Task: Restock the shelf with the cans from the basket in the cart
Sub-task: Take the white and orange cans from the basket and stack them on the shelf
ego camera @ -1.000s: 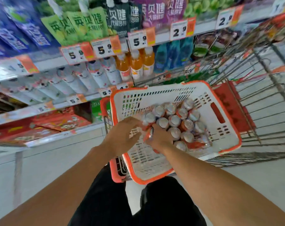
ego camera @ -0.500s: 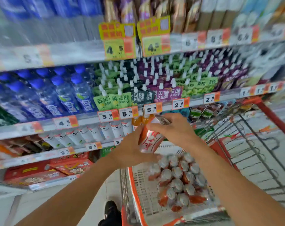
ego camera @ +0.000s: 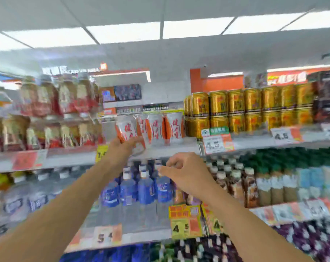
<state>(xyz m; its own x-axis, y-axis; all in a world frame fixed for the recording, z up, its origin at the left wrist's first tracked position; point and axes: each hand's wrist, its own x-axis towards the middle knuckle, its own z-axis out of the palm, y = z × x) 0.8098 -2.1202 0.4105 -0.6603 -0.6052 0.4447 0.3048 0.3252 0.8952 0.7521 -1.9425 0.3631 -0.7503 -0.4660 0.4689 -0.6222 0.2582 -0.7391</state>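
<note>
Two or three white cans with orange stripes and red characters (ego camera: 174,128) stand in a row on the upper shelf (ego camera: 171,148). My left hand (ego camera: 122,148) is raised to that shelf and grips another can of the same kind (ego camera: 125,131), tilted, at the left end of the row. Lower down and to the right, my right hand (ego camera: 186,172) hovers in front of the shelf edge, fingers loosely curled and holding nothing. The basket and the cart are out of view.
Stacked gold cans (ego camera: 236,108) fill the shelf right of the white cans, and tea bottles (ego camera: 56,110) stand to the left. Blue bottles (ego camera: 145,188) and brown drink bottles (ego camera: 236,184) sit on the shelf below. Price tags (ego camera: 217,143) hang on the shelf edges.
The view swung up from the basket to the upper shelf. Both hands lifted a can out of the basket; now my left hand holds it at the shelf and my right hand has let go.
</note>
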